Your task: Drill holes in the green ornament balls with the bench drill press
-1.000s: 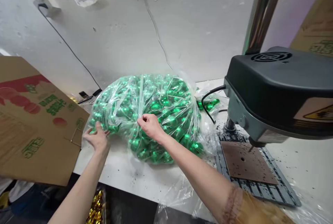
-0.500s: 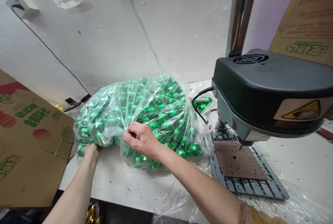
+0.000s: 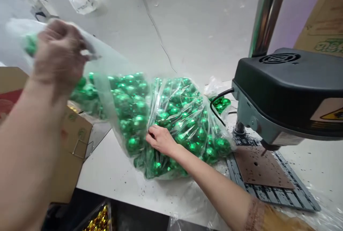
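Observation:
A large clear plastic bag (image 3: 184, 116) full of shiny green balls (image 3: 139, 104) lies on the white table, its right end gathered tight. High on the left, my left hand (image 3: 61, 45) is closed on the bag's left end and holds it up off the table; that hand is blurred. Some green balls hang in the raised part behind my wrist. My right hand (image 3: 162, 138) pinches the plastic at the middle of the bag, with balls on both sides of it. Its fingertips partly hide behind the folds.
A black and grey drill press (image 3: 289, 95) stands at right over a slotted base with a brown board (image 3: 264, 168). Dark shavings litter the table (image 3: 120, 177). At left is a cardboard box (image 3: 72, 156); below the table edge, a container of gold pieces (image 3: 99, 220).
My left hand has risen from the table, lifting the bag's left end up and to the left. My right hand keeps its pinch on the plastic. The view has shifted a little left.

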The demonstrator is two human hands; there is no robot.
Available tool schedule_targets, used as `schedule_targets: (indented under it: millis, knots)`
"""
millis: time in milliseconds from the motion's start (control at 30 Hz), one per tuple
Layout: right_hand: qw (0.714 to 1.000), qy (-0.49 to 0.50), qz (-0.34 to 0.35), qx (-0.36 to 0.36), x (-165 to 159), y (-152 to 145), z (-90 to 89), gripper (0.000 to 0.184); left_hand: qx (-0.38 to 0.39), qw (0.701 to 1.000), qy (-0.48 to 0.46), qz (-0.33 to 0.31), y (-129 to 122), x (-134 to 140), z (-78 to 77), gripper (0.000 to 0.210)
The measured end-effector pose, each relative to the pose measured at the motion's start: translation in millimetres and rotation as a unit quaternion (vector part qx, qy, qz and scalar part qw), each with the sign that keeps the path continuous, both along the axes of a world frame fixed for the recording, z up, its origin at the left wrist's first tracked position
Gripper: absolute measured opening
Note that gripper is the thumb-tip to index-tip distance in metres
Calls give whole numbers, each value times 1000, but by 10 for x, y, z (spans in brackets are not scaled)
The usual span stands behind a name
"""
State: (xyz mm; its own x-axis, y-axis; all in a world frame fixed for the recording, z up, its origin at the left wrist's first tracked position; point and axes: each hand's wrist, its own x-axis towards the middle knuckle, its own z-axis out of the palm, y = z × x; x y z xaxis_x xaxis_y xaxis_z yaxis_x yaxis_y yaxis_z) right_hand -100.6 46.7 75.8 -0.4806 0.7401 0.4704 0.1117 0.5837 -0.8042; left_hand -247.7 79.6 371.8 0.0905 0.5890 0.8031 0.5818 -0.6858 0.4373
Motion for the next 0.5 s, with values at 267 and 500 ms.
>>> schedule_targets:
  millis: [267,500]
  knots:
    - [997,35,37,50,117,-128,260,30,-117,982,26,146,-79,-340,-152,36]
    - [991,121,-45,23,-228,-53,977,51,-296,930,163,146,-682,-119,-801,29]
